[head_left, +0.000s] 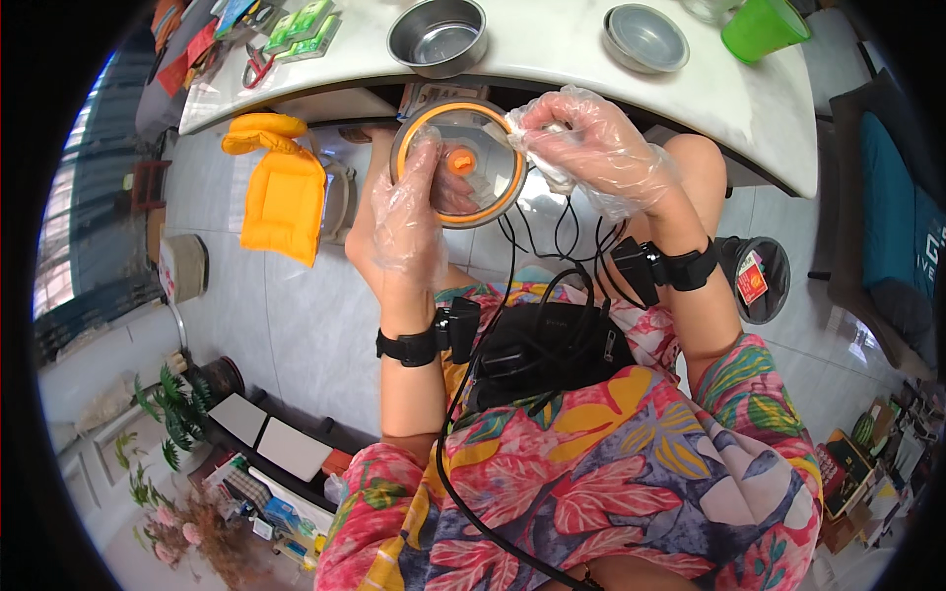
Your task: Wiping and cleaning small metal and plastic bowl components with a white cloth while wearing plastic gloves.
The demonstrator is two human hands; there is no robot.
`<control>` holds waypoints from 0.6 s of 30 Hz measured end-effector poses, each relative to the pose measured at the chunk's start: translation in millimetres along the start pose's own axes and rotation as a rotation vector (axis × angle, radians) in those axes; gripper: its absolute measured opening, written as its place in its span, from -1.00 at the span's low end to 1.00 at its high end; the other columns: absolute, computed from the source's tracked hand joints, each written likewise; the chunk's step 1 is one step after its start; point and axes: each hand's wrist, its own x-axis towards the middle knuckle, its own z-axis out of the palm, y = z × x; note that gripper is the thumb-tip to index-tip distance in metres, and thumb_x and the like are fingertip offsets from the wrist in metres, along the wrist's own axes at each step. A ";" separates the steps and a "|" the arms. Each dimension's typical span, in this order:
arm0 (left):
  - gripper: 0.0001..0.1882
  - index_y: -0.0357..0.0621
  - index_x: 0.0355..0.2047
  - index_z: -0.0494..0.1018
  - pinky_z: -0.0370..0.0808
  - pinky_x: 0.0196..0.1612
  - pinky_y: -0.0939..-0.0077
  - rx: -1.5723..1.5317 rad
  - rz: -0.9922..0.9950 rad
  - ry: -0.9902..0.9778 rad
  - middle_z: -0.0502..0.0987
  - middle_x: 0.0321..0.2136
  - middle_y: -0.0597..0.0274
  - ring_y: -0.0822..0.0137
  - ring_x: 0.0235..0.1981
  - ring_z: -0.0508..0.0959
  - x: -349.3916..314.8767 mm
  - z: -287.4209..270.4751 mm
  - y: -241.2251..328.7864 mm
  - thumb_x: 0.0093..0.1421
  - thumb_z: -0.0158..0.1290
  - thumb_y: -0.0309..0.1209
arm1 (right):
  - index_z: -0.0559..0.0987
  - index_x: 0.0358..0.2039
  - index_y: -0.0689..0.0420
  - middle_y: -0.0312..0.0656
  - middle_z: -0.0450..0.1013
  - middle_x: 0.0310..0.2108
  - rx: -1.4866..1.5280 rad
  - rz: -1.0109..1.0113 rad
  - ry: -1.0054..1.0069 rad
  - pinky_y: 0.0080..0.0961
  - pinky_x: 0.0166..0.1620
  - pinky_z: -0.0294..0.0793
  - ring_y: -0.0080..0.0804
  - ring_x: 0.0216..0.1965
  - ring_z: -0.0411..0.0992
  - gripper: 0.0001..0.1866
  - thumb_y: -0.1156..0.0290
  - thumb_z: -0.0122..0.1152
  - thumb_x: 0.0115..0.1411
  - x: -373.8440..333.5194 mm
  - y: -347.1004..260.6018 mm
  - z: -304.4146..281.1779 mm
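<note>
A round clear lid (481, 126) with an orange ring around its rim and an orange piece at its centre is held up in front of the table's near edge. My left hand (406, 202), in a clear plastic glove, grips its left side, thumb on top and fingers showing through from beneath. My right hand (596, 148), gloved the same way, pinches a crumpled white tissue or cloth (552, 177) against the lid's right rim. Some of my right fingertips are hidden by the folds.
On the white table (552, 49) stand a deep round metal pan (439, 37), shallow grey bowls (645, 41), a green cup (764, 30) and green boxes (307, 28). A yellow padded chair (284, 197) is at left, a bin (759, 286) at right. Black cables (507, 281) hang by my lap.
</note>
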 end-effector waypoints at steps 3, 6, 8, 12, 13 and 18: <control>-0.71 -0.34 -0.31 0.46 0.36 -0.56 0.67 0.006 0.081 0.086 0.44 -0.68 0.25 0.47 -0.67 0.42 -4.2 9.7 -1.7 0.22 -0.03 -0.29 | 0.49 -0.43 0.19 -0.30 0.42 -0.46 -0.064 0.006 0.121 -0.63 -0.30 0.37 -0.64 -0.40 0.33 -0.80 0.32 0.22 0.08 -1.4 8.0 10.2; -0.73 -0.28 -0.34 0.46 0.37 -0.56 0.66 0.061 0.186 0.190 0.45 -0.66 0.26 0.48 -0.67 0.42 -6.8 16.3 -4.9 0.22 -0.02 -0.28 | 0.52 -0.42 0.22 -0.24 0.46 -0.45 0.061 0.166 0.103 -0.62 -0.27 0.38 -0.61 -0.38 0.36 -0.79 0.32 0.23 0.07 -7.8 7.0 21.0; -0.74 -0.23 -0.35 0.46 0.38 -0.56 0.64 0.095 0.259 0.257 0.47 -0.64 0.26 0.49 -0.67 0.43 -5.4 18.2 -6.3 0.22 -0.02 -0.26 | 0.52 -0.42 0.22 -0.22 0.47 -0.43 0.081 0.131 0.108 -0.60 -0.26 0.38 -0.59 -0.37 0.37 -0.79 0.32 0.23 0.06 -14.0 16.8 34.5; -0.74 -0.23 -0.33 0.46 0.38 -0.53 0.65 0.025 0.276 0.322 0.47 -0.62 0.28 0.51 -0.64 0.43 -2.5 17.1 -9.4 0.23 -0.04 -0.25 | 0.52 -0.41 0.24 -0.19 0.49 -0.41 0.189 0.164 0.103 -0.55 -0.23 0.38 -0.55 -0.35 0.39 -0.78 0.32 0.22 0.05 -17.6 13.6 57.0; -0.74 -0.23 -0.33 0.45 0.39 -0.51 0.65 0.037 0.308 0.370 0.47 -0.60 0.28 0.52 -0.63 0.43 -2.9 17.6 -10.6 0.24 -0.05 -0.25 | 0.52 -0.41 0.24 -0.18 0.49 -0.42 0.184 0.158 0.112 -0.55 -0.23 0.38 -0.56 -0.35 0.39 -0.78 0.33 0.22 0.05 -17.7 13.6 61.3; -0.71 -0.26 -0.28 0.45 0.44 -0.41 0.61 0.144 0.311 0.400 0.50 -0.48 0.22 0.45 -0.54 0.49 -13.4 24.4 -3.1 0.25 -0.07 -0.26 | 0.53 -0.39 0.24 -0.25 0.48 -0.41 0.280 0.163 0.064 -0.58 -0.23 0.38 -0.59 -0.35 0.39 -0.80 0.35 0.20 0.09 -20.2 15.4 66.7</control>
